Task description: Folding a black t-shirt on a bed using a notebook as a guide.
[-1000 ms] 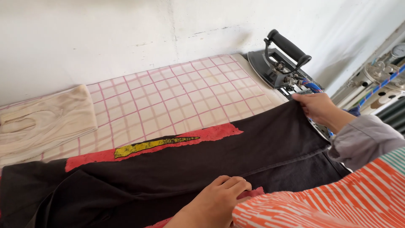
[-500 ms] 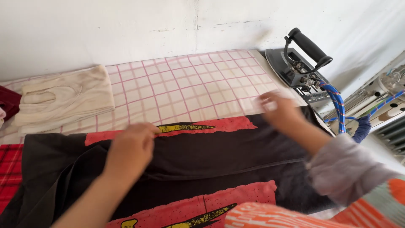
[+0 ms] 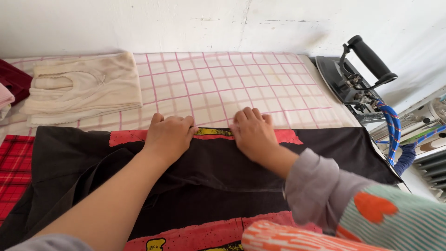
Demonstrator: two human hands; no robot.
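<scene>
- Your left hand [image 3: 169,135] and right hand [image 3: 253,132] both lie flat on the black garment [image 3: 223,172], side by side near the middle of its far edge, fingers together and pressing down. No pinch in either grip, just palms on cloth.
- The black garment lies spread across the near half of the tabletop [image 3: 260,88], which wears a pink-checked cover. A red print band [image 3: 127,137] with a yellow mark [image 3: 214,132] runs along the garment's far edge, right under your fingertips.
- Beyond that far edge there's a wide stretch of bare checked cover up to the wall, so that's your open room.
- Far-left of the garment sits a folded cream garment [image 3: 86,86], apart from it. A red plaid cloth [image 3: 14,162] touches the garment's left edge.
- Right of the garment, off its far-right corner, the iron [image 3: 355,74] rests with its black handle up, blue hose [image 3: 392,130] curling down just past the garment's right edge. Tight on that side.
</scene>
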